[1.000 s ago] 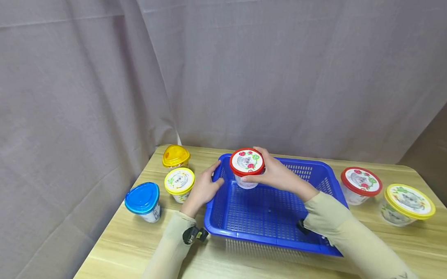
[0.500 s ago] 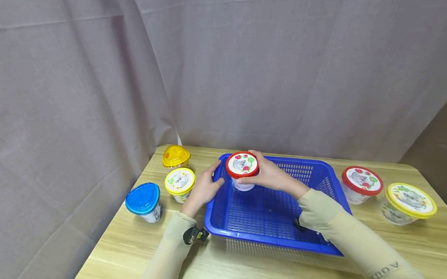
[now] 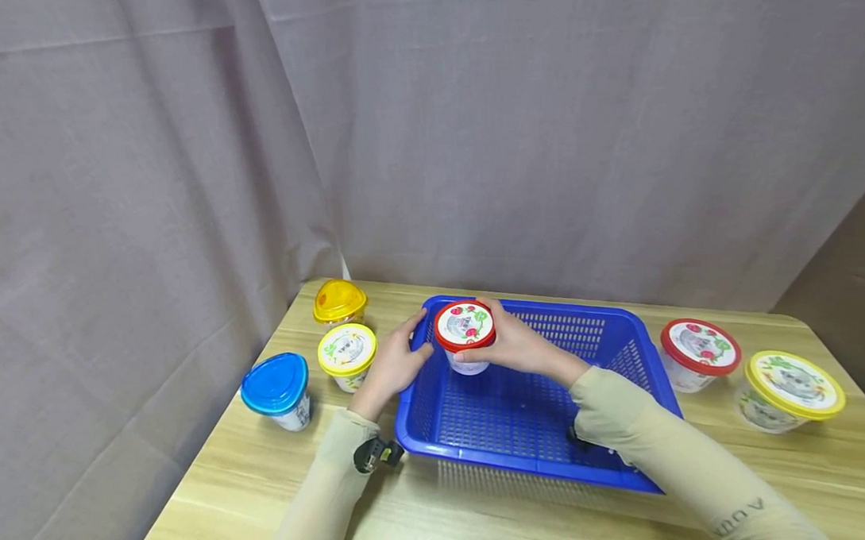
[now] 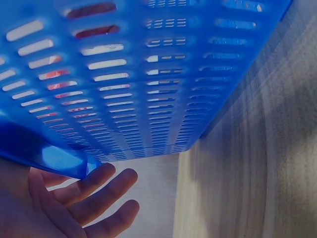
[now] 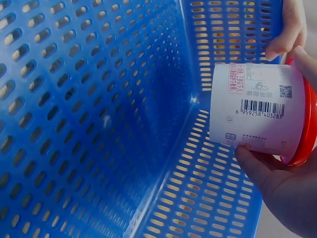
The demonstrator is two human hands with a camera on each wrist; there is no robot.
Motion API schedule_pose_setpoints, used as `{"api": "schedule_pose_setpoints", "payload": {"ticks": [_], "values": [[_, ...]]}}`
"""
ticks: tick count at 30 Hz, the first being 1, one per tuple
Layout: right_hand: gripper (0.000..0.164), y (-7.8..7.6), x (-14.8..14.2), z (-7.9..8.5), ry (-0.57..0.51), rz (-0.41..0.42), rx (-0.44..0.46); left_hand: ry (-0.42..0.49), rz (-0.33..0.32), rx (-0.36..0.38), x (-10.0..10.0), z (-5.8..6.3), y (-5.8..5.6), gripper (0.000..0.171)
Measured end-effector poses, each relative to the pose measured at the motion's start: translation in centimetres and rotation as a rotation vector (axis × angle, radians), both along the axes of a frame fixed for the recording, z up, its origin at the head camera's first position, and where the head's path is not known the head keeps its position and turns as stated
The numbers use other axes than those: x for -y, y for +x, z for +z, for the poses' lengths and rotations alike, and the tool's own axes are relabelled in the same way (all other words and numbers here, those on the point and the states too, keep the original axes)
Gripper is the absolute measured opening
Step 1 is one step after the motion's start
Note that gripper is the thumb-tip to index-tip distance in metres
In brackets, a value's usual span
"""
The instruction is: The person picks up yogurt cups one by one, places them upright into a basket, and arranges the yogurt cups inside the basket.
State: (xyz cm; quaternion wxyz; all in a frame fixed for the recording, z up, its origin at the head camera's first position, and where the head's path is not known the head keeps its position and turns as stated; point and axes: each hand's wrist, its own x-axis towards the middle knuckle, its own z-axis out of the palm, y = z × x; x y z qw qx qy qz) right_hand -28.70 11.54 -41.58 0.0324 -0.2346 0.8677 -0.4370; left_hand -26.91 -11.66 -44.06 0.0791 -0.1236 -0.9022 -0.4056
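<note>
My right hand (image 3: 515,344) grips a small plastic tub (image 5: 255,106) by its sides, thumb near and fingers far. The tub has a red lid (image 3: 464,323) with a strawberry print and a barcode on its white wall. It is upright at the left end of a blue perforated basket (image 3: 532,467), its base above the basket floor in the right wrist view. My left hand (image 3: 394,365) holds the basket's left rim, thumb over the inner side, fingers along the outside. In the left wrist view those fingers (image 4: 106,201) show below the rim.
Left of the basket stand a yellow-lidded tub (image 3: 347,352), an amber-lidded tub (image 3: 339,302) and a blue-lidded tub (image 3: 275,387). To its right are another red-lidded tub (image 3: 700,348) and a larger yellow-lidded tub (image 3: 794,384). A grey curtain (image 3: 471,141) hangs behind the wooden table (image 3: 219,500).
My right hand has carried the red-lidded tub slightly left and lower, toward the basket's left end. The left hand and the basket have stayed in place.
</note>
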Motion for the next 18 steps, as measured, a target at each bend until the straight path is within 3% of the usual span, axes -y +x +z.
{"api": "schedule_pose_setpoints", "payload": {"ticks": [18], "values": [[0.108,-0.6,1.3,-1.1,-0.016,-0.022,0.032,-0.015,-0.004,0.004,0.0,0.1,-0.2,0.063]]}}
